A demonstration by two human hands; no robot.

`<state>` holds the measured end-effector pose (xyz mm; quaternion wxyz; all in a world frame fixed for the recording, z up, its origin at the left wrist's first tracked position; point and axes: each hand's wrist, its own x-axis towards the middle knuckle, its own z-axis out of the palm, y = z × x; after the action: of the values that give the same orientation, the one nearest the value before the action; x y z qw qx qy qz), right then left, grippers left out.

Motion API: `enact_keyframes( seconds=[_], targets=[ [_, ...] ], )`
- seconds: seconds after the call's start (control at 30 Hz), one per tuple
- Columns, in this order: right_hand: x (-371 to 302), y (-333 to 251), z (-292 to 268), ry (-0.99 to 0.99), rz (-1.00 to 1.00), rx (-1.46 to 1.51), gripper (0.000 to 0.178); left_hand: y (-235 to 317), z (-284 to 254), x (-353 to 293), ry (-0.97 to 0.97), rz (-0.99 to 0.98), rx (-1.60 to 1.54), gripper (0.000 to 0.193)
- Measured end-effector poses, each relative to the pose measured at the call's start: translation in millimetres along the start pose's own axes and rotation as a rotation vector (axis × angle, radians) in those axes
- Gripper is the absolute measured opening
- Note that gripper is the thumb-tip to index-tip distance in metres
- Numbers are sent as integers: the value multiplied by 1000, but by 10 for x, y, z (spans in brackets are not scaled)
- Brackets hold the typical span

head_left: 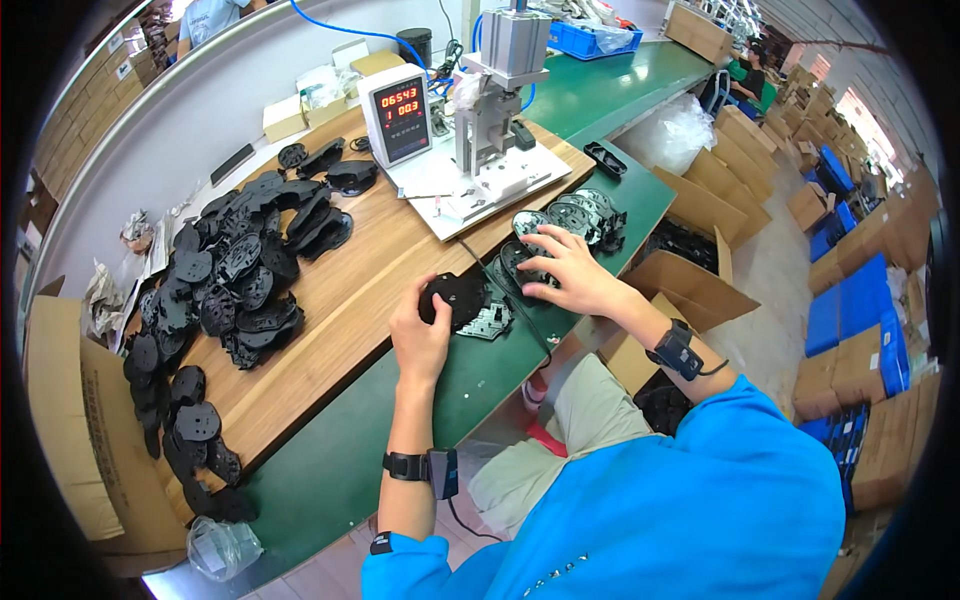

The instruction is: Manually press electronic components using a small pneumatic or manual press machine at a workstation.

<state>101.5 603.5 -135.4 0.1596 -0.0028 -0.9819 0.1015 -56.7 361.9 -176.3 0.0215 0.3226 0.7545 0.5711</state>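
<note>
My left hand (418, 325) is closed on a flat, rounded black plastic part (457, 302), with the thumb on its face. Grey-silver pieces (490, 320) show just beside and below that part. My right hand (578, 272) is open, its fingers spread over a dark plastic part (512, 265) near the board's edge. Whether the fingertips touch it I cannot tell. Behind the right hand lies a group of similar rounded parts (575, 212) with shiny faces. A thin black cable (515, 300) runs between my two hands.
A bench press (490, 130) with a white base and a digital display box (402, 115) stands on the wooden board (370, 240). A large heap of black plastic parts (240, 255) covers the board's left. Open cartons (690, 285) stand right of the green table (330, 480). A clear plastic bag (222, 547) lies near left.
</note>
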Motion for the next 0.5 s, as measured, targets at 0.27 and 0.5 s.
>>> enact_keyframes(
  seconds=[0.27, 0.5],
  targets=[
    [27, -67, -116, 218, -77, 72, 31, 41, -15, 2, 258, 339, 451, 31],
    [128, -526, -377, 308, -100, 215, 25, -13, 19, -13, -101, -31, -315, 28]
  ],
)
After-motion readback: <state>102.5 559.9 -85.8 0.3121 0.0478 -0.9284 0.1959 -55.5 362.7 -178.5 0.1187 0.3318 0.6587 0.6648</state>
